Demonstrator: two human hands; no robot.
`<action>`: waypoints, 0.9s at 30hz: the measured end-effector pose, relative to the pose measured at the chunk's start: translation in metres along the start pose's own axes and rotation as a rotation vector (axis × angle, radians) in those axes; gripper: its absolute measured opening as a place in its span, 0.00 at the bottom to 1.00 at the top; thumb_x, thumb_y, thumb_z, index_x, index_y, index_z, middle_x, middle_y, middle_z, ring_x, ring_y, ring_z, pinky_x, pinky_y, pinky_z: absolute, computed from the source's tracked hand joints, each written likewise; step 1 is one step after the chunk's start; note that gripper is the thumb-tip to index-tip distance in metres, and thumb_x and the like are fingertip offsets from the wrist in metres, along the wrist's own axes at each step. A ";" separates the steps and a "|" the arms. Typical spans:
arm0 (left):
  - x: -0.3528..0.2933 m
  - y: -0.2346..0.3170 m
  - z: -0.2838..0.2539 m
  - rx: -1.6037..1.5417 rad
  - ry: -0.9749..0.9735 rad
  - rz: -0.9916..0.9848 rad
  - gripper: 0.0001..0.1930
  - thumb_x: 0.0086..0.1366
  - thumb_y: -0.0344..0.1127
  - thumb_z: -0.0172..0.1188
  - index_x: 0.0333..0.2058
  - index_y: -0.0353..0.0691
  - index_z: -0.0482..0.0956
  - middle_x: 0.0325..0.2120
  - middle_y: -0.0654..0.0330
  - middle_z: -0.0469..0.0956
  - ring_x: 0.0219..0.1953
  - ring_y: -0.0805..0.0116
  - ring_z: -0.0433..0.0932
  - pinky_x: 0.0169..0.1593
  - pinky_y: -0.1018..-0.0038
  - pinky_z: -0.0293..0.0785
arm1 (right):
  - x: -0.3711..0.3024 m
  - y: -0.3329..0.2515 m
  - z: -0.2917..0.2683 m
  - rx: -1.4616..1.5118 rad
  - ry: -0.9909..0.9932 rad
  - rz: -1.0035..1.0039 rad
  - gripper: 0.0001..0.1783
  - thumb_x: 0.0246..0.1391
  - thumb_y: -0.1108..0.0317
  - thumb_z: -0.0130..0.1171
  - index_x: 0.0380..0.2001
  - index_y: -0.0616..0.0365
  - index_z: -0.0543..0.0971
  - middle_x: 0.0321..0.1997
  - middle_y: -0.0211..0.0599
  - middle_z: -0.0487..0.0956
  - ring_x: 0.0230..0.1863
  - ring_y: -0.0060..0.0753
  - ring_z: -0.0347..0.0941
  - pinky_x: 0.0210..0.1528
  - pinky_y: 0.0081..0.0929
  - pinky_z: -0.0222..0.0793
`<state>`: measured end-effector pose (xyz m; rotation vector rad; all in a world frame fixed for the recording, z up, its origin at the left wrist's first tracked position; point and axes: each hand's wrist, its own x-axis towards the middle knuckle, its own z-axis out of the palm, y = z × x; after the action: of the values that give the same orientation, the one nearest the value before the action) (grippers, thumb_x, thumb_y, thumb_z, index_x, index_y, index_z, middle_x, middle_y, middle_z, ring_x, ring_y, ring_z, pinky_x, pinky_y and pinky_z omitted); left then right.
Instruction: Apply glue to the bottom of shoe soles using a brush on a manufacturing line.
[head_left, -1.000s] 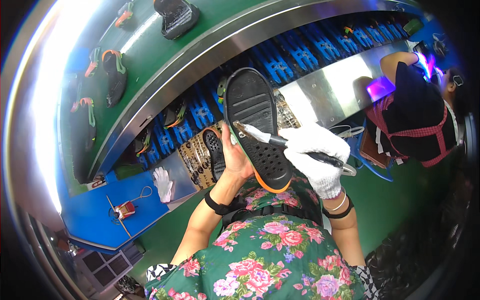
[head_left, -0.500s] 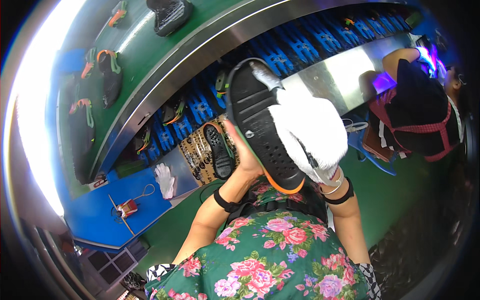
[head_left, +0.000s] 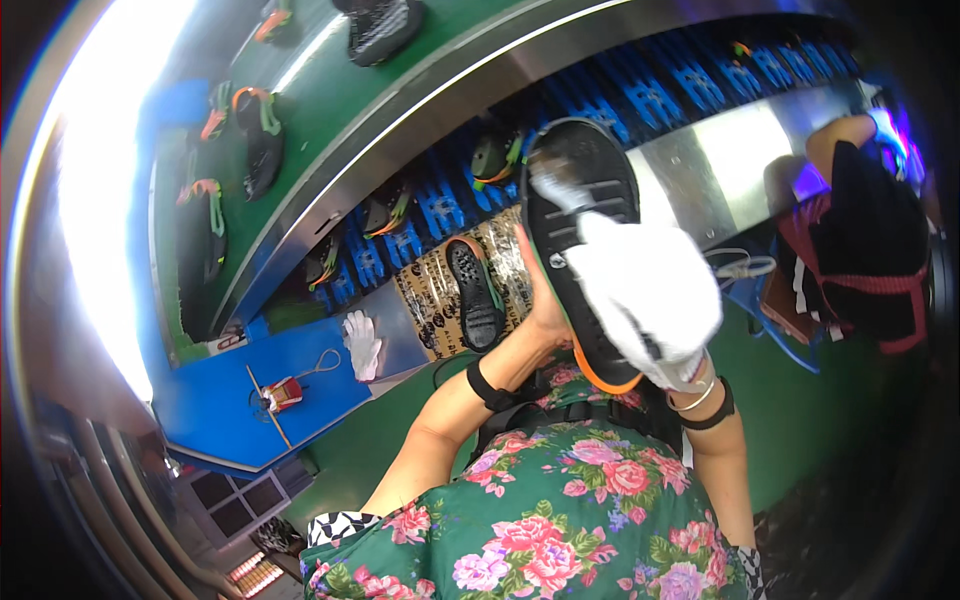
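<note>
The large black sole (head_left: 604,205), edged with orange at its lower end, is held up at the centre of the frame, a little right of where it stood a second ago; most of the surroundings have shifted rightward too. The brush (head_left: 562,192) then lay across the sole's middle, with much of its dark handle showing; half a second ago its tip was near the upper end. Now the tip is on the sole's upper part, slightly below that end, where the surface has a brownish, wet-looking sheen.

The left hand (head_left: 546,302), bare, grasps the sole by its left edge, most of its fingers out of sight behind it. The right hand (head_left: 650,295), in a white glove, is closed around the brush; motion blur hides how each finger lies, and the glove covers most of the handle and part of the sole's lower half.

The smaller sole (head_left: 474,295), partly behind the left hand a second ago, now shows whole on the brown board (head_left: 428,318), left of centre. Dark shoe parts (head_left: 385,30) are cut off by the top edge. At far right, another person (head_left: 870,250) is dim and smeared, their hand lost in purple glare.
</note>
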<state>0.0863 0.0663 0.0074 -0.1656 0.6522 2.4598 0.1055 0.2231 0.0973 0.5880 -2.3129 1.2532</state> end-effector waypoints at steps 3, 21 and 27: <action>-0.004 -0.005 -0.037 0.142 -0.033 0.064 0.51 0.62 0.84 0.29 0.66 0.46 0.65 0.58 0.56 0.74 0.59 0.58 0.74 0.66 0.59 0.66 | 0.004 -0.003 -0.001 0.076 0.028 -0.052 0.19 0.50 0.73 0.65 0.48 0.57 0.85 0.48 0.40 0.85 0.48 0.45 0.80 0.50 0.37 0.75; 0.007 -0.008 -0.029 -0.099 -0.255 -0.148 0.51 0.61 0.80 0.36 0.65 0.39 0.64 0.58 0.52 0.73 0.58 0.55 0.74 0.65 0.58 0.68 | -0.012 -0.008 0.005 0.123 0.063 -0.109 0.20 0.45 0.75 0.66 0.46 0.57 0.86 0.46 0.43 0.85 0.43 0.41 0.82 0.44 0.34 0.78; 0.005 0.003 -0.043 -0.386 -0.288 -0.150 0.60 0.56 0.88 0.32 0.67 0.36 0.61 0.59 0.47 0.72 0.58 0.51 0.74 0.63 0.56 0.71 | -0.015 0.001 -0.008 0.174 0.145 -0.004 0.15 0.48 0.77 0.68 0.42 0.57 0.87 0.42 0.43 0.86 0.41 0.41 0.82 0.43 0.33 0.79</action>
<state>0.0792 0.0463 -0.0300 -0.0070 0.0371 2.3758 0.1184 0.2332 0.0923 0.5397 -2.0982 1.4555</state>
